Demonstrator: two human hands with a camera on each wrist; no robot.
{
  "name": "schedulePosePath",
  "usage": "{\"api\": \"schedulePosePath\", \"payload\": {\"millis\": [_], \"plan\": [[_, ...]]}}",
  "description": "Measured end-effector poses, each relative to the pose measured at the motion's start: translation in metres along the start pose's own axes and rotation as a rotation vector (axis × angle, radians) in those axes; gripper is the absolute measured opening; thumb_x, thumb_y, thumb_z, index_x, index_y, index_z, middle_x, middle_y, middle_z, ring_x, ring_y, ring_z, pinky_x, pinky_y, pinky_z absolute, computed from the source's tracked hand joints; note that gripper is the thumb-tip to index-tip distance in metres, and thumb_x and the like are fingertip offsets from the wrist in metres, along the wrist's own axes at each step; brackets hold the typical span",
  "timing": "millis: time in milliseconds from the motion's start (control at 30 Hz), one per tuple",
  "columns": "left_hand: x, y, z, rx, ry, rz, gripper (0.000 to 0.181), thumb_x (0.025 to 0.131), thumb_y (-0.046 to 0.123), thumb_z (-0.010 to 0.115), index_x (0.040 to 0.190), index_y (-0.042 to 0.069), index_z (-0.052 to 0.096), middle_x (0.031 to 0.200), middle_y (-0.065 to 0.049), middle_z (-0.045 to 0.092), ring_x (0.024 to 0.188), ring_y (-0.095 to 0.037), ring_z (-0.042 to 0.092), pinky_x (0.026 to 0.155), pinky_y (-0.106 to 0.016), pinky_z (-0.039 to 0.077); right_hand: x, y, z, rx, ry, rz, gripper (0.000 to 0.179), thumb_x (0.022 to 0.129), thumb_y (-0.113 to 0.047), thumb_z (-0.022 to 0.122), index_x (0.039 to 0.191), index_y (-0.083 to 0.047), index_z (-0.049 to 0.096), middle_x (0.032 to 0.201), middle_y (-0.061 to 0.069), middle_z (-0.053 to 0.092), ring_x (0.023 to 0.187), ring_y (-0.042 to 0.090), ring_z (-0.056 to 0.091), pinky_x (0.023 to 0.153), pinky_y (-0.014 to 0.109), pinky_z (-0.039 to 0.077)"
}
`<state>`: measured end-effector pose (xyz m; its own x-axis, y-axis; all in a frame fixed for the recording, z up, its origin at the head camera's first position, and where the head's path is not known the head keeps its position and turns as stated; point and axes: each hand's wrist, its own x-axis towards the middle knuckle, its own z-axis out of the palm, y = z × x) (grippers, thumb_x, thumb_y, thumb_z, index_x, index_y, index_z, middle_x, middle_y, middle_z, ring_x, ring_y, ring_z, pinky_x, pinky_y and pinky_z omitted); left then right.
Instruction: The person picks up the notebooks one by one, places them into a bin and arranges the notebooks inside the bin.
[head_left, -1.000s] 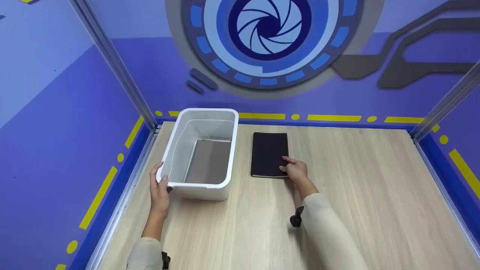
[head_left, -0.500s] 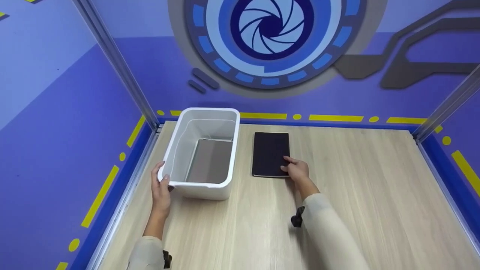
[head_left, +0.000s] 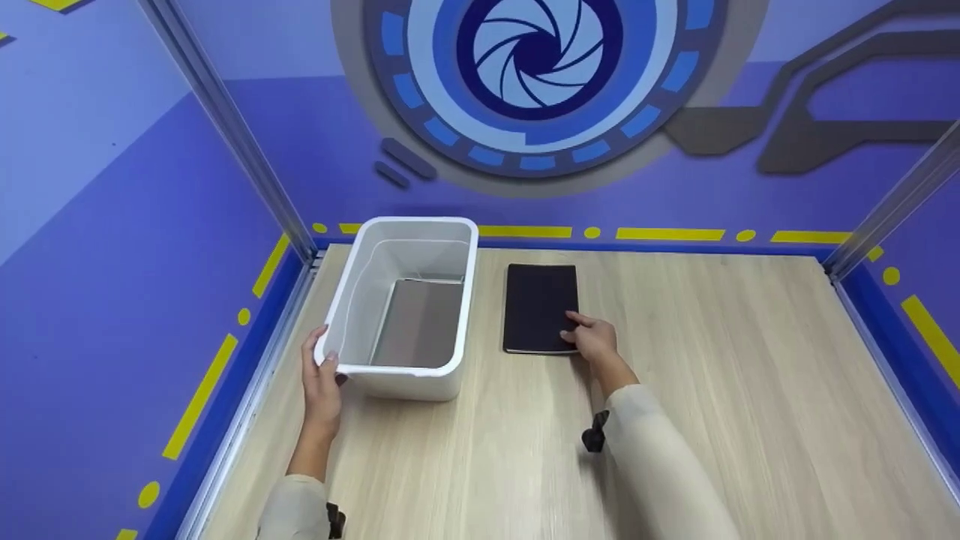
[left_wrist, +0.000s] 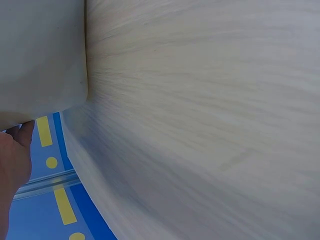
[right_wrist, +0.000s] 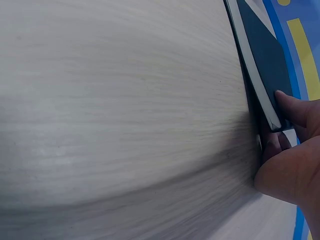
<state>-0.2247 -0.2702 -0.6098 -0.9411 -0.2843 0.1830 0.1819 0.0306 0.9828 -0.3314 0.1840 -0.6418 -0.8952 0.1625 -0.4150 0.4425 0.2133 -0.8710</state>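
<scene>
A white plastic bin (head_left: 405, 384) stands at the left of the table, and inside it lies a flat grey-brown book (head_left: 420, 322). My left hand (head_left: 321, 386) grips the bin's near left corner, thumb over the rim and fingers along the outer side. To the right of the bin is a black-covered notebook (head_left: 538, 307). My right hand (head_left: 595, 340) pinches its near right corner; in the right wrist view the notebook (right_wrist: 265, 60) shows its white page edges, with a finger on the cover and others beneath the corner.
The light wood-grain table (head_left: 720, 390) runs to a blue back wall (head_left: 637, 202) and side walls with yellow marks. Metal rails (head_left: 247, 150) stand in the corners. A small black device (head_left: 595, 433) is strapped at each wrist.
</scene>
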Motion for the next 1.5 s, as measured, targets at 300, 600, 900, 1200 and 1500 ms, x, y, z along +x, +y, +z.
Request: {"api": "schedulePosePath", "payload": {"millis": [300, 600, 900, 1200, 1500], "plan": [[-0.004, 0.002, -0.002, 0.017, 0.001, 0.02, 0.05, 0.112, 0.019, 0.037, 0.162, 0.016, 0.034, 0.146, -0.004, 0.048, 0.128, -0.027, 0.055, 0.095, -0.024, 0.051, 0.002, 0.0, 0.002, -0.008, 0.001, -0.006, 0.054, 0.101, -0.007, 0.065, 0.154, -0.015, 0.057, 0.171, 0.014, 0.04, 0.164, 0.034, 0.029, 0.134, 0.047, 0.023], [-0.008, -0.001, -0.003, 0.011, 0.015, 0.016, 0.049, 0.112, 0.018, 0.038, 0.161, 0.014, 0.036, 0.14, -0.004, 0.051, 0.121, -0.026, 0.059, 0.091, -0.024, 0.052, -0.002, 0.007, 0.004, 0.001, -0.008, -0.011, 0.055, 0.101, -0.008, 0.065, 0.155, -0.014, 0.057, 0.171, 0.014, 0.04, 0.164, 0.035, 0.028, 0.134, 0.048, 0.023], [-0.009, -0.004, -0.003, -0.006, 0.028, 0.008, 0.049, 0.111, 0.016, 0.038, 0.16, 0.013, 0.036, 0.137, -0.002, 0.054, 0.121, -0.024, 0.058, 0.092, -0.025, 0.051, 0.0, 0.008, 0.005, -0.01, 0.009, -0.003, 0.055, 0.101, -0.006, 0.065, 0.154, -0.014, 0.057, 0.171, 0.014, 0.041, 0.164, 0.035, 0.029, 0.133, 0.047, 0.025], [-0.002, -0.003, 0.001, -0.003, 0.028, 0.013, 0.05, 0.111, 0.017, 0.038, 0.161, 0.014, 0.035, 0.14, 0.0, 0.05, 0.125, -0.026, 0.055, 0.094, -0.026, 0.05, 0.002, 0.002, 0.002, -0.004, 0.009, -0.005, 0.055, 0.102, -0.007, 0.065, 0.156, -0.014, 0.056, 0.172, 0.014, 0.038, 0.165, 0.035, 0.027, 0.133, 0.048, 0.024], [-0.001, -0.002, 0.003, 0.006, 0.035, 0.035, 0.05, 0.11, 0.016, 0.038, 0.16, 0.011, 0.036, 0.135, -0.001, 0.053, 0.119, -0.025, 0.059, 0.09, -0.025, 0.051, 0.002, 0.002, 0.0, 0.004, 0.006, -0.014, 0.056, 0.101, -0.007, 0.065, 0.156, -0.014, 0.055, 0.172, 0.014, 0.039, 0.165, 0.035, 0.027, 0.133, 0.047, 0.024]]}}
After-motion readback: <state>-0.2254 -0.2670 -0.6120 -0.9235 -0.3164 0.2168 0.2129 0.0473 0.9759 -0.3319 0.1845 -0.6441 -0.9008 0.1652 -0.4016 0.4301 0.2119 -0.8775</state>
